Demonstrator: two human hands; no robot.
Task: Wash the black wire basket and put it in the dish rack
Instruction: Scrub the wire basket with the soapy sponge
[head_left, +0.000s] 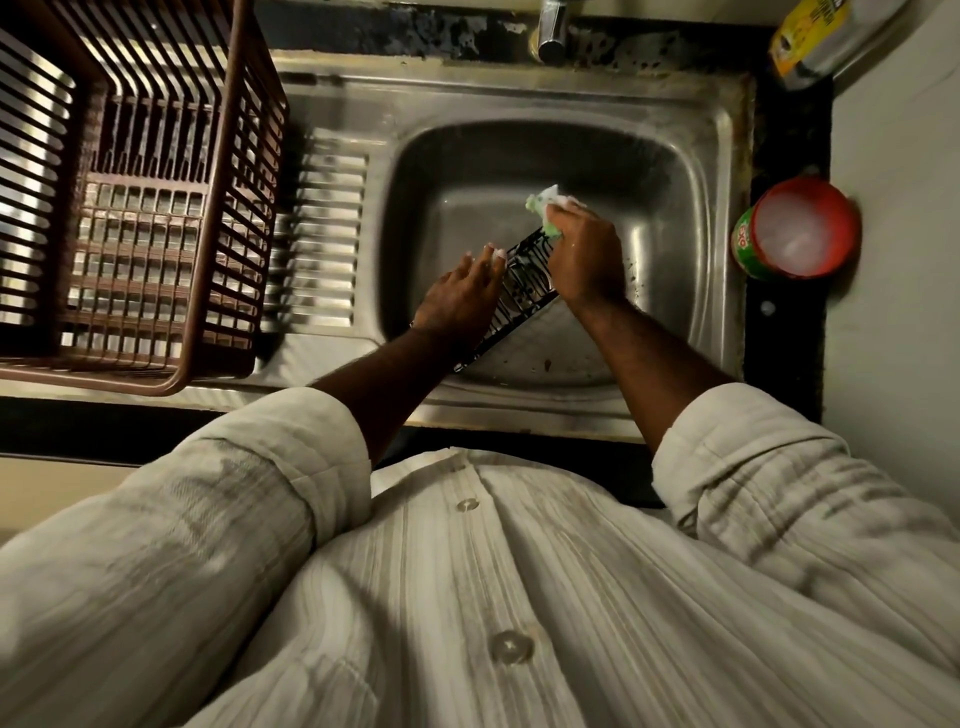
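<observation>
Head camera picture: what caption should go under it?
Over the sink, left hand steadies a black wire basket while right hand scrubs it with a green sponge.

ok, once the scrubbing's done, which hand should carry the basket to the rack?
Probably left. The left hand rests against the black wire basket, and the dish rack sits on that side. The right hand grips the green sponge.
</observation>
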